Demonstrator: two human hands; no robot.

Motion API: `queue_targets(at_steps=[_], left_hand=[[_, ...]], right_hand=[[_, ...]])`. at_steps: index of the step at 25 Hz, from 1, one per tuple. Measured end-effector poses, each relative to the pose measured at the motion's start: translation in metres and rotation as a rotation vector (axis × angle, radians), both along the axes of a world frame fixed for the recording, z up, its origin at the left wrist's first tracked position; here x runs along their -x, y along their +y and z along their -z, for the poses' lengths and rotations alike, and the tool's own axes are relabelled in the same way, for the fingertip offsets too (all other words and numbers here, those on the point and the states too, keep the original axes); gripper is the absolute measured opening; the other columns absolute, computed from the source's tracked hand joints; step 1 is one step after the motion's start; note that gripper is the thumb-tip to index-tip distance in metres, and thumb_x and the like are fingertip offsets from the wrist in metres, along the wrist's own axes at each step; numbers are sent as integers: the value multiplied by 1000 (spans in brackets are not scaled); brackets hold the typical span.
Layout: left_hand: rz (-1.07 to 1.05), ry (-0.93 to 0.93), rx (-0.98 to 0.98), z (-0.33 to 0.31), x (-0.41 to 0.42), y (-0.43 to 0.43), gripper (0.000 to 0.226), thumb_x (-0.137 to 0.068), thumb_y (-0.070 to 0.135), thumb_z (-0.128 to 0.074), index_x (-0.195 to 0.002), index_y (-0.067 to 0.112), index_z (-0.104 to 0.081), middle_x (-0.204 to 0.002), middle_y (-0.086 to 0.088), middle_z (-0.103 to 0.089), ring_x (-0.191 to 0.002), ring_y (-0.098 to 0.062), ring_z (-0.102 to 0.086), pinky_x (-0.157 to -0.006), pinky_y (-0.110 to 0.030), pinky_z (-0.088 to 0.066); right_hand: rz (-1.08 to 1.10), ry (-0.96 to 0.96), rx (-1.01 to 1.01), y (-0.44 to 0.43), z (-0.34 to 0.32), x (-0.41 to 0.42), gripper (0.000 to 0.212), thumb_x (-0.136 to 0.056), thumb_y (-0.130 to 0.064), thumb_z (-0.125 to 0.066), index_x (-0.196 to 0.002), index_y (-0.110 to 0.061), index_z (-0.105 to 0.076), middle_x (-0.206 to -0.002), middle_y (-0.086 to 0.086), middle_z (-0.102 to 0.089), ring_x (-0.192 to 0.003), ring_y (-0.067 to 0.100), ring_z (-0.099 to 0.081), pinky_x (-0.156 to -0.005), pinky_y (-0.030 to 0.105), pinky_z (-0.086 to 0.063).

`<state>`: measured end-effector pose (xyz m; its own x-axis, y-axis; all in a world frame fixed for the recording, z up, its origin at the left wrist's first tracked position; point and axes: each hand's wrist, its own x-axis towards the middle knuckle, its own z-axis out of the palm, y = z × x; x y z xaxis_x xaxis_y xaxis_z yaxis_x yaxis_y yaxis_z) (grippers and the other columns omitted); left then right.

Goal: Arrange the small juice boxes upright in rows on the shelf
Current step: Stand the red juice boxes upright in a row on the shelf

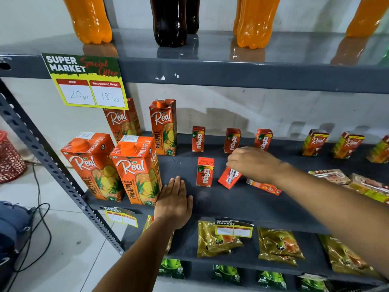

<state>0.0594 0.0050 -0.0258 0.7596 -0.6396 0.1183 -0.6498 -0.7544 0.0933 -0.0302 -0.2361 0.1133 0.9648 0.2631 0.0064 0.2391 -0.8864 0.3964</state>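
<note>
Your left hand [174,199] lies flat and spread, palm down on the dark shelf [221,203], holding nothing, its thumb side just beside the front pineapple carton [137,169], a tall orange pack with an orange cap. Just past your left fingertips, toward your right hand, one small Maaza box [205,172] stands upright: red-orange, white lettering running up its face, a printed label on top. Beyond it, along the back of the shelf, three more small Maaza boxes stand upright in a row, well spaced: the first [198,139], the second [232,141], and the third [263,140], its lower part hidden behind your right hand [252,163]. That right hand comes in from the right, fingers curled down, pinching the top of a tilted Maaza box [229,177]; the box leans over with its lower corner at the shelf, its side panel blurred. Under your right wrist another small box lies flat [264,186], showing an orange fruit print. Farther right, beyond your forearm, small Real boxes [315,142] stand at the back.
</note>
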Motion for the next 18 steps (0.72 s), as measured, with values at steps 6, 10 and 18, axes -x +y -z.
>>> queue_targets(at_steps=[6,10,18], left_hand=[[0,12,3,0,1,0,65,-97,45,-15,-150,6,-10,-160,-10,-7,-146,-23,-4,-116,-34,-2],[3,2,12,0,1,1,65,-97,44,-16,-149,6,-11,-160,-11,-10,-146,-24,-7,-116,-34,-3],[14,18,44,-1,1,2,65,-98,44,-20,-149,6,-13,-160,-11,-12,-146,-24,-8,-116,-35,-4]], right_hand=[[-260,60,60,3,-7,-14,33,-88,-12,-61,-120,-16,-55,-114,4,-62,-104,24,-58,-82,39,-53],[-166,139,-86,6,-15,-22,38,-81,-5,-60,-117,-19,-58,-116,1,-65,-110,22,-56,-84,41,-53],[441,106,-226,14,-16,-28,50,-76,-61,-60,-93,-13,-55,-81,4,-62,-65,19,-56,-51,31,-41]])
